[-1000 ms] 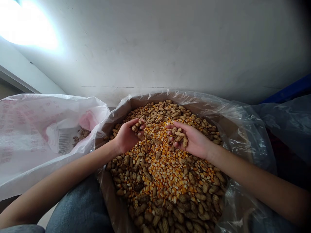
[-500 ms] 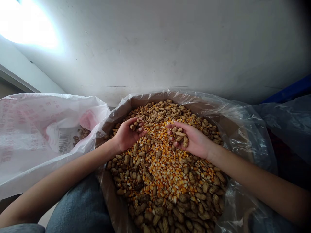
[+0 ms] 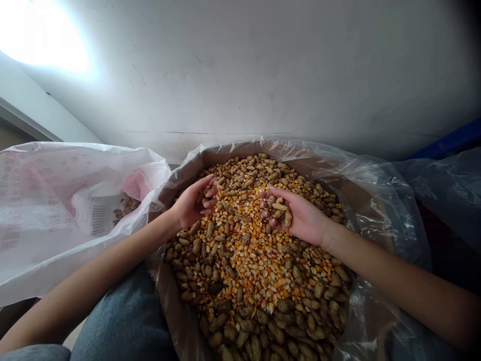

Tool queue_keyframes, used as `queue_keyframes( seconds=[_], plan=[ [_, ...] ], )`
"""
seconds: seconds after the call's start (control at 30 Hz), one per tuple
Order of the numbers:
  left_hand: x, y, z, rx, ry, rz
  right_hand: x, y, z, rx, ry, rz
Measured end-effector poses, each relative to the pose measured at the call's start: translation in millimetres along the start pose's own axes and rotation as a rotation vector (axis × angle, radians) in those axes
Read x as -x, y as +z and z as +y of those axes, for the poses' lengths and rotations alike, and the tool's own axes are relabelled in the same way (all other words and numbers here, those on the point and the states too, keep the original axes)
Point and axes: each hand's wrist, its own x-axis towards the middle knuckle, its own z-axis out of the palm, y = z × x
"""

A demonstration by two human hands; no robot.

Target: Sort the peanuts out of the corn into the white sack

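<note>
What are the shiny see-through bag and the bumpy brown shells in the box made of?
The see-through liner looks like thin plastic: it is glossy and crinkled, and the brown box wall shows through it. The peanut shells look like dry, natural shell with a dull finish: they are tan and bumpy, though the fine texture is hard to see.
</note>
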Motion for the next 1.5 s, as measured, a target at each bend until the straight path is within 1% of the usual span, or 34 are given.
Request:
queue_keyframes(
  seconds=[0.17, 0.23, 0.3, 0.37, 0.43, 0.57, 0.7, 0.8, 0.9, 0.93, 0.97, 1.0, 1.03, 1.13, 1.17, 1.23, 1.27, 1.33, 1.4, 1.5],
  plan=[
    [0, -11.9, -4, -0.933, 0.261, 0.103, 1, 2, -1, 0.002, 0.008, 0.018],
    [-4, -18.3, -9, -1.183, 0.354, 0.125, 1, 3, -1, 0.001, 0.004, 0.017],
    [-9, -24.0, -14, -1.329, 0.401, 0.119, 2, 2, -2, -0.006, 0.006, 0.016],
    [-11, -27.2, -17, -1.372, 0.409, 0.088, 2, 2, -2, -0.013, 0.01, 0.022],
    [-12, -26.6, -17, -1.337, 0.423, 0.071, 2, 1, -2, -0.016, 0.013, 0.027],
    [-9, -19.3, -18, -1.261, 0.467, 0.027, 3, 2, -3, -0.017, 0.003, 0.015],
    [-12, -15.6, -26, -1.25, 0.45, -0.054, 3, 4, -3, -0.025, 0.013, 0.02],
    [-17, -16.2, -31, -1.356, 0.441, -0.073, 3, 4, -3, -0.023, 0.013, 0.028],
    [-19, -16.5, -29, -1.499, 0.409, -0.105, 3, 3, -2, -0.007, 0.003, 0.016],
    [-19, -16.5, -27, -1.475, 0.387, -0.11, 2, 2, -2, -0.002, 0.001, 0.015],
    [-18, -16.5, -25, -1.387, 0.357, -0.103, 2, 2, -2, 0.0, -0.002, 0.016],
    [-18, -16.6, -22, -1.229, 0.319, -0.083, 2, 1, -2, -0.001, -0.004, 0.016],
    [-17, -16.8, -19, -1.013, 0.276, -0.057, 2, 1, -2, -0.005, -0.006, 0.016],
    [-13, -17.2, -9, -0.256, 0.14, -0.006, 2, 1, -2, -0.014, -0.003, 0.004],
    [-12, -16.8, -6, -0.047, 0.1, -0.003, 2, 1, -3, -0.016, 0.0, 0.002],
    [-10, -15.0, 0, 0.243, 0.039, 0.001, 2, 2, -2, -0.021, 0.004, 0.002],
    [-8, -13.7, 2, 0.33, 0.014, 0.007, 2, 2, -2, -0.023, 0.005, 0.002],
    [-6, -11.2, 4, 0.422, -0.008, 0.013, 1, 2, -2, -0.028, 0.007, 0.004],
    [-5, -10.2, 5, 0.444, -0.002, 0.004, 1, 1, -2, -0.029, 0.012, 0.007],
    [-4, -12.2, 6, 0.406, 0.015, -0.019, 0, 2, -2, -0.028, 0.017, 0.006]
  ],
)
